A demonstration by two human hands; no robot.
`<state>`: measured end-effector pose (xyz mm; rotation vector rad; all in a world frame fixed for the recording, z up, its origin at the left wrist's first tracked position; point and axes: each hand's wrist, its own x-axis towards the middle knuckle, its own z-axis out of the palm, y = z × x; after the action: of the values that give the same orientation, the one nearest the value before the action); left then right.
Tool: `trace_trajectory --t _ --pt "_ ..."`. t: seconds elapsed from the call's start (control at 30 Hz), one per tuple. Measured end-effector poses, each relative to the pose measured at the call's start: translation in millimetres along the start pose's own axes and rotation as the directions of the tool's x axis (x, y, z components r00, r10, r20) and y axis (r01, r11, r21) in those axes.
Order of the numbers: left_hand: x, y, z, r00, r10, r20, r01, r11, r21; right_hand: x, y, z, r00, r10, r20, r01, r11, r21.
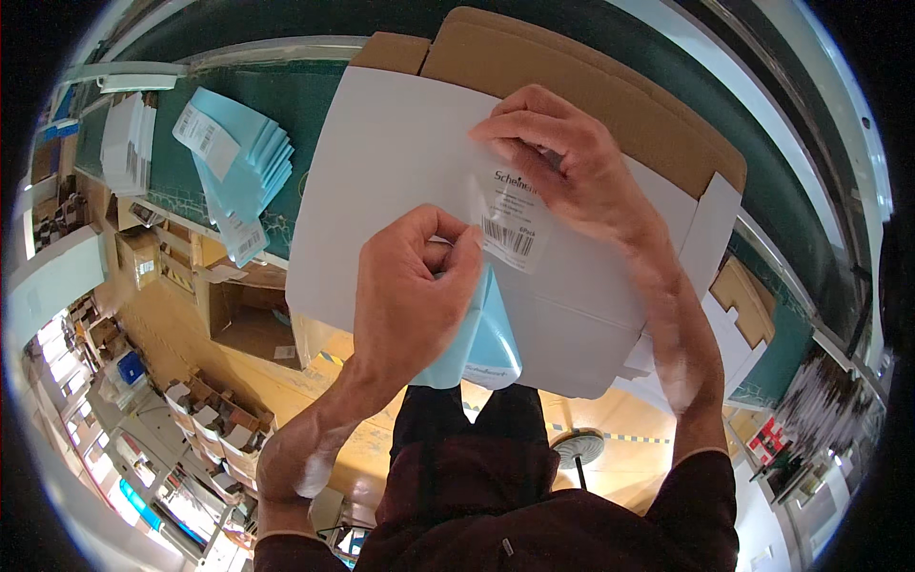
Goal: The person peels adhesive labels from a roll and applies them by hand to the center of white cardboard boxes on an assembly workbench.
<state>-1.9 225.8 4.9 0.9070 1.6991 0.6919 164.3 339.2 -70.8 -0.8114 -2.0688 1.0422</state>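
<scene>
While the left hand (415, 291) pinches a blue packet (494, 334) over the near edge of flat white cardboard (381, 172), the right hand (572, 172) curls by a clear sticker (513, 217); I cannot tell if it grips.

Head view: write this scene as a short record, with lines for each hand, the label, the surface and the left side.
Left hand: curled, fingertips at the label's lower left; light-blue piece below
Right hand: fingers bent, near the label's upper end
Label: see-through, barcoded
Surface: white cardboard on green bench
Left side: fanned light-blue pieces, white stack
</scene>
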Motion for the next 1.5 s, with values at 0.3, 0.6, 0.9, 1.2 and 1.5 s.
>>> trace_trajectory --t 0.3,0.6,0.9,1.2,1.5 --pt "-7 -1 11 0.998 0.047 0.039 -0.049 0.997 0.059 -1 -2 -2 0.997 0.010 0.074 -0.011 1.000 0.010" --pt "-14 -8 17 0.994 0.105 0.000 -0.104 0.991 0.087 -3 -8 -4 0.983 -0.042 0.178 0.047 0.999 -0.023" --pt "-11 -5 18 0.992 0.127 0.024 -0.128 0.986 0.102 -6 -10 -8 0.952 -0.090 0.292 0.127 0.985 -0.113" --pt "-14 -14 14 0.988 0.154 -0.014 -0.153 0.987 0.047 -6 -6 -7 0.953 -0.148 0.265 0.171 0.983 -0.069" --pt "-6 -42 14 0.960 0.277 -0.030 -0.278 0.959 -0.049 -9 -8 -6 0.968 -0.151 0.202 0.169 0.983 -0.073"
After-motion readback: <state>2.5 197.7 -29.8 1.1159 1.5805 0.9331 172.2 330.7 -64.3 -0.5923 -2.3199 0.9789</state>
